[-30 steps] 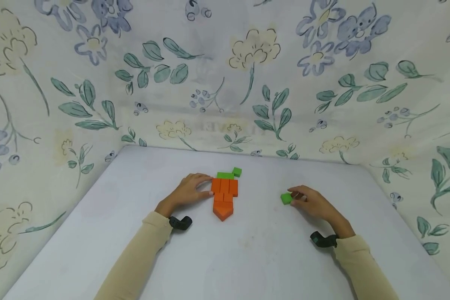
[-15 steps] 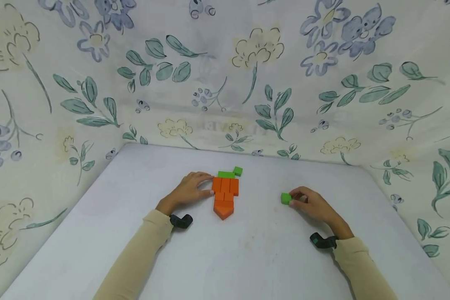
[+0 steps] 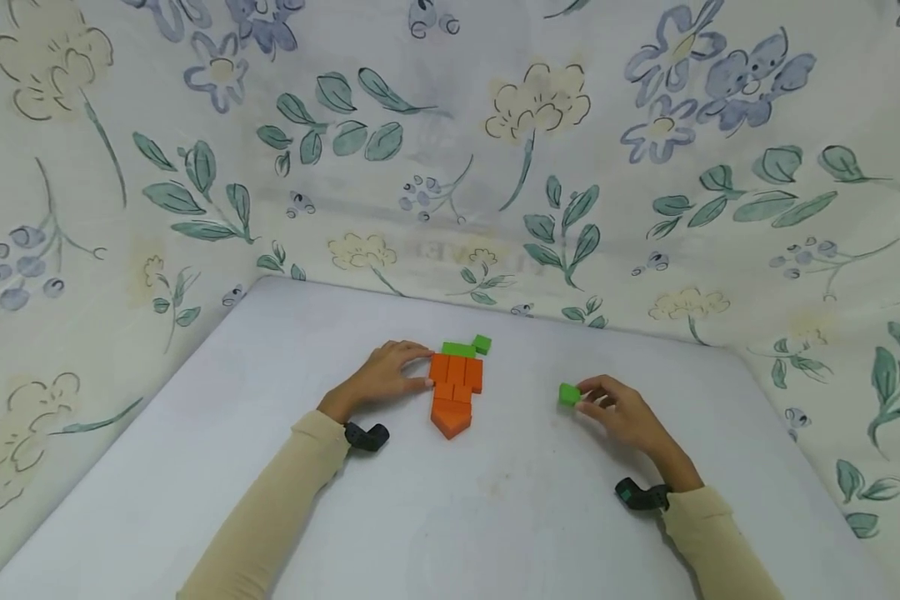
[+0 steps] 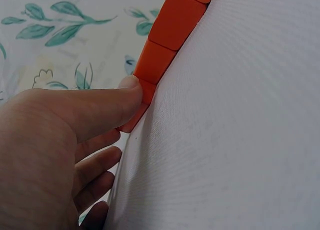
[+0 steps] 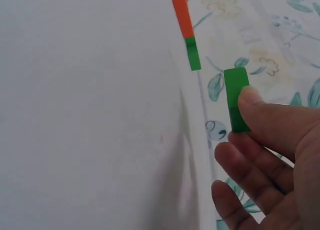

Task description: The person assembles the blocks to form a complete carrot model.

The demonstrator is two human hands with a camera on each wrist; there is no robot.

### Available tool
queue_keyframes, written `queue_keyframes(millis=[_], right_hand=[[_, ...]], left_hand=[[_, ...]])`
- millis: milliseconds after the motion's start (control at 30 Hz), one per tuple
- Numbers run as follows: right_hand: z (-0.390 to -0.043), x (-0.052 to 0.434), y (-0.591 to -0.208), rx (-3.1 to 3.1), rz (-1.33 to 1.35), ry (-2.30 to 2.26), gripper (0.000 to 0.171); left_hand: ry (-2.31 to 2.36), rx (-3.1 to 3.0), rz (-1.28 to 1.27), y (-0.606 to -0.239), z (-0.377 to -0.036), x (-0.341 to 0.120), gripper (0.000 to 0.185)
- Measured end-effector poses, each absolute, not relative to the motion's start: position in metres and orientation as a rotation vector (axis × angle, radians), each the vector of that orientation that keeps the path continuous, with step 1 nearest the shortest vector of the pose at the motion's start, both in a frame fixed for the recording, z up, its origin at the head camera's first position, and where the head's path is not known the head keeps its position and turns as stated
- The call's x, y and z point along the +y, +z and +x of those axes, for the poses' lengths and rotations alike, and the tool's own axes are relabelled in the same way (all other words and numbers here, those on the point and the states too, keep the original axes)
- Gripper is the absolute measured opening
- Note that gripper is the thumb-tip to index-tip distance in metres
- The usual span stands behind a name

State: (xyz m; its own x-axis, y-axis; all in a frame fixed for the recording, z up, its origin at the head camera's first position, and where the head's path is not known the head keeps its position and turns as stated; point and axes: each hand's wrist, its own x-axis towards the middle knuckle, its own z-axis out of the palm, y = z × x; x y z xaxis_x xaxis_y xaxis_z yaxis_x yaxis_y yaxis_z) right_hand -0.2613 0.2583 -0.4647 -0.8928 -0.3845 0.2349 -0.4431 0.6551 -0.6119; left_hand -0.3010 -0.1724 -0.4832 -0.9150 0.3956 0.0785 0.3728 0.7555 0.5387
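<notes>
Orange blocks point(image 3: 452, 393) lie together in a carrot-like shape, pointed at the near end. At its far end are a green block point(image 3: 459, 350) and a small green block point(image 3: 482, 344) set at a slant. My left hand point(image 3: 386, 372) rests at the left side of the shape. Its thumb and index finger sit at the two ends of the upper left orange block point(image 4: 139, 109). Off to the right, my right hand point(image 3: 621, 408) pinches another green block point(image 5: 236, 89) between thumb and fingers, other fingers loosely bent. In the right wrist view this block appears raised off the table.
A white table point(image 3: 510, 508) lies beneath everything, its far edge against a flower-patterned cloth point(image 3: 540, 167) that also rises at both sides. Dark wrist cameras point(image 3: 366, 437) sit on both wrists, below beige sleeves.
The green block in my right hand has turned slightly and shifted a little left toward the orange shape. My left hand stays at the orange blocks. The head view has tilted a little.
</notes>
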Motion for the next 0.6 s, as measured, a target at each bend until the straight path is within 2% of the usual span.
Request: queue_keyframes(millis=[200, 600], right_hand=[[-0.265, 0.251, -0.458, -2.706, 0.762, 1.04, 0.028], [-0.311, 0.203, -0.4, -2.714, 0.878, 1.056, 0.029]], left_hand=[[0.845, 2.889, 0.638, -0.483, -0.298, -0.169, 0.062], [0.873, 2.916, 0.663, -0.481, -0.299, -0.169, 0.06]])
